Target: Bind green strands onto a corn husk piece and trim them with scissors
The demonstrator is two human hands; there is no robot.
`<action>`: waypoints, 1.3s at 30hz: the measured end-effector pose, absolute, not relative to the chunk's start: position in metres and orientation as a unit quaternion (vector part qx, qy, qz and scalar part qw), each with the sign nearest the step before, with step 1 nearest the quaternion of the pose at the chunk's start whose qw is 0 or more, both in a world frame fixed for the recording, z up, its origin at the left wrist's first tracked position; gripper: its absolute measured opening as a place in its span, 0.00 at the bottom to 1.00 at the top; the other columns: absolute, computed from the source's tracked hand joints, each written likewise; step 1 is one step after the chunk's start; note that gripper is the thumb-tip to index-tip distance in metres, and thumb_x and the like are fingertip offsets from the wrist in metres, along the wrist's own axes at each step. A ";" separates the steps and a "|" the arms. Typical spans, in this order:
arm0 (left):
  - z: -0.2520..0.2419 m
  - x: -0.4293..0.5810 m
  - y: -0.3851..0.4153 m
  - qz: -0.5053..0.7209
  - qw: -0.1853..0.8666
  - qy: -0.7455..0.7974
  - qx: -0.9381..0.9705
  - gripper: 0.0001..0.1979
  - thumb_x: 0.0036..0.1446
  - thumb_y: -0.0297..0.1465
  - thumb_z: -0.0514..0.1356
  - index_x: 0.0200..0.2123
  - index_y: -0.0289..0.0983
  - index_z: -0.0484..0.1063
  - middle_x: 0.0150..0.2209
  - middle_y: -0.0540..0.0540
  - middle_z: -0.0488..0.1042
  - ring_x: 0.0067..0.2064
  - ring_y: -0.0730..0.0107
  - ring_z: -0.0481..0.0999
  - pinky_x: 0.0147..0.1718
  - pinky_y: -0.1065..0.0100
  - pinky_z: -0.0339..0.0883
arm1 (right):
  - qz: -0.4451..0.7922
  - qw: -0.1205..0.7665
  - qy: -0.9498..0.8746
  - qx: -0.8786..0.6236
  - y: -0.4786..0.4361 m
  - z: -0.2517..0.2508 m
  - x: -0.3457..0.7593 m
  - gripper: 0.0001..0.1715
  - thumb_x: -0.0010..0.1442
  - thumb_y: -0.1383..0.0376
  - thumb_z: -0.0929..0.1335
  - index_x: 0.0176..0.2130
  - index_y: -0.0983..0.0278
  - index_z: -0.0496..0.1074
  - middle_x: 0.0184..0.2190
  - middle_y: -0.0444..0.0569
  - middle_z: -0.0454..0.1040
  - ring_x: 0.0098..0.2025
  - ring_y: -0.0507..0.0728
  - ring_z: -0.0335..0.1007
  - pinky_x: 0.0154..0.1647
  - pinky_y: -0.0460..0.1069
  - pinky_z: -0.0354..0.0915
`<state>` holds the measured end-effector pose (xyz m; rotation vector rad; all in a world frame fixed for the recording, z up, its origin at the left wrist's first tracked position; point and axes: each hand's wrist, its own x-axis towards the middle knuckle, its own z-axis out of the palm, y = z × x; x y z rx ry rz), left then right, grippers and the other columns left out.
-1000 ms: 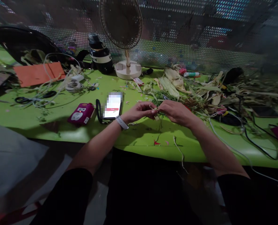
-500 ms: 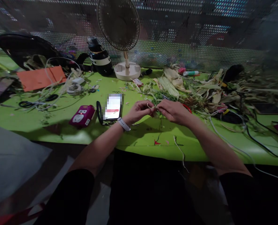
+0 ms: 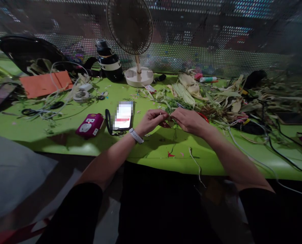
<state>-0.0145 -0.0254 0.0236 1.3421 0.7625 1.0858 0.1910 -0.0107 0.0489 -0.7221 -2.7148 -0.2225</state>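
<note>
Above the green tabletop (image 3: 151, 152), my left hand (image 3: 153, 121) and my right hand (image 3: 188, 120) meet, both with fingers pinched. Between the fingertips shows a bit of a thin pale plant strip (image 3: 170, 122); the fingers cover most of it. Feathery green sprigs (image 3: 175, 105) lie just behind my hands, and a thin stem trails below them. Pale corn husks (image 3: 182, 93) are farther back. A red curved piece (image 3: 203, 117) shows beside my right wrist. Over the table's front edge hangs a loose pale strip (image 3: 196, 162).
Left of my hands are a lit phone (image 3: 122, 117) and a purple power socket block (image 3: 90, 126). Behind stand a fan (image 3: 139, 77) and a black bottle (image 3: 111, 66). Scissors (image 3: 30, 112) lie at left. Dried leaves (image 3: 232, 98) and a white cable (image 3: 252, 161) spread rightward.
The pale strip's small loop above my left thumb no longer shows; less of it is visible between the fingers. Both hands stay in nearly the same place.
</note>
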 end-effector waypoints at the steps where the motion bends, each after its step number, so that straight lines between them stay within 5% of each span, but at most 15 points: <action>1: 0.023 -0.014 -0.025 0.472 0.585 0.331 0.570 0.17 0.49 0.42 0.68 0.29 0.32 0.74 0.25 0.49 0.76 0.24 0.75 0.77 0.27 0.72 0.76 | -0.089 0.163 -0.951 -0.247 -0.011 0.049 0.191 0.12 0.69 0.67 0.56 0.42 0.64 0.67 0.35 0.51 0.71 0.35 0.55 0.65 0.33 0.48 0.60; 20: 0.013 -0.009 -0.021 0.522 0.643 0.294 0.477 0.16 0.43 0.40 0.70 0.24 0.33 0.74 0.21 0.52 0.73 0.21 0.79 0.71 0.23 0.75 0.68 | -0.104 0.195 -0.957 -0.188 -0.011 0.050 0.192 0.19 0.68 0.71 0.55 0.47 0.67 0.71 0.39 0.54 0.74 0.39 0.56 0.67 0.38 0.49 0.62; 39: 0.022 -0.018 -0.022 0.443 0.637 0.287 0.562 0.19 0.46 0.43 0.71 0.32 0.33 0.74 0.30 0.49 0.77 0.31 0.76 0.76 0.34 0.72 0.71 | -0.142 0.192 -0.950 -0.199 -0.011 0.055 0.195 0.16 0.64 0.73 0.57 0.44 0.65 0.70 0.37 0.51 0.76 0.34 0.55 0.67 0.33 0.48 0.62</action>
